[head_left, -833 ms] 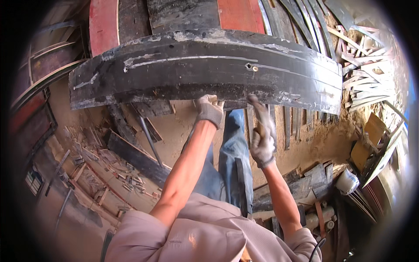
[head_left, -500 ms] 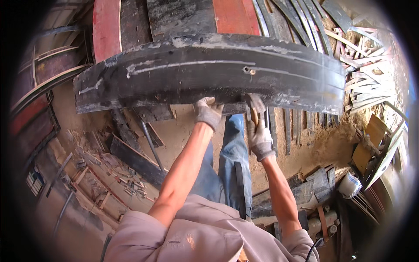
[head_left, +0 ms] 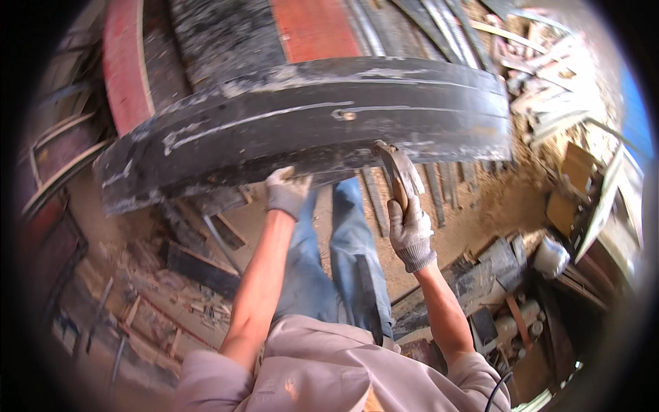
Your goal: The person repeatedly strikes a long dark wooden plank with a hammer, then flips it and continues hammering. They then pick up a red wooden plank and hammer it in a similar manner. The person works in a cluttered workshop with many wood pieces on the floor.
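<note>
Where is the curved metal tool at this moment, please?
In the head view, the curved metal tool is right of centre, held in the gloved right hand, its tip against the lower edge of the big black curved panel.

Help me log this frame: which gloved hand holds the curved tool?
The right hand: it grips the curved tool, while the left hand only presses the black panel.
</note>
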Demonstrator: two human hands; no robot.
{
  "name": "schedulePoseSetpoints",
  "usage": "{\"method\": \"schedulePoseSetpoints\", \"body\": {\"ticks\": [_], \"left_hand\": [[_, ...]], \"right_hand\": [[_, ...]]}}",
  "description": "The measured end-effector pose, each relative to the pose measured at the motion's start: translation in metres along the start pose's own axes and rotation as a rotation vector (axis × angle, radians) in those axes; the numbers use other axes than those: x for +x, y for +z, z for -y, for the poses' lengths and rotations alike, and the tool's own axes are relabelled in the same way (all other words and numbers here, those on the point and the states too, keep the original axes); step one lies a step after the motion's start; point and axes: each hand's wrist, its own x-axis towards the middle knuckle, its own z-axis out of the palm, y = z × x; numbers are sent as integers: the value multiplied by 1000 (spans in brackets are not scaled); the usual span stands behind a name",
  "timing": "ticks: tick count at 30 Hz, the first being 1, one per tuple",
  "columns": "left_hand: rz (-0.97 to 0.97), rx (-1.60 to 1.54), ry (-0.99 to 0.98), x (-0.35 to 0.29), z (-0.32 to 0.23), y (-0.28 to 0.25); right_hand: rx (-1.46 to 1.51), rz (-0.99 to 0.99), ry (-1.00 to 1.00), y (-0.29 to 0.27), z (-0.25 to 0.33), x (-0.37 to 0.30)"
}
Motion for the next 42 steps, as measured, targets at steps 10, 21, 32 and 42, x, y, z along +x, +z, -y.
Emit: {"method": "schedulePoseSetpoints", "body": {"ticks": [10,21,32,42], "left_hand": [[-135,42,54,12,-1,17],[-151,-8,1,14,-7,-6],[-78,42,59,-15,-1,1],[-262,103,104,-15,-3,-3]], "right_hand": [[191,44,639,-91,-50,84],[-203,32,270,-67,-82,58],[32,-64,231,-23,-122,-21],[53,-187,189,-32,-100,-3]]}}
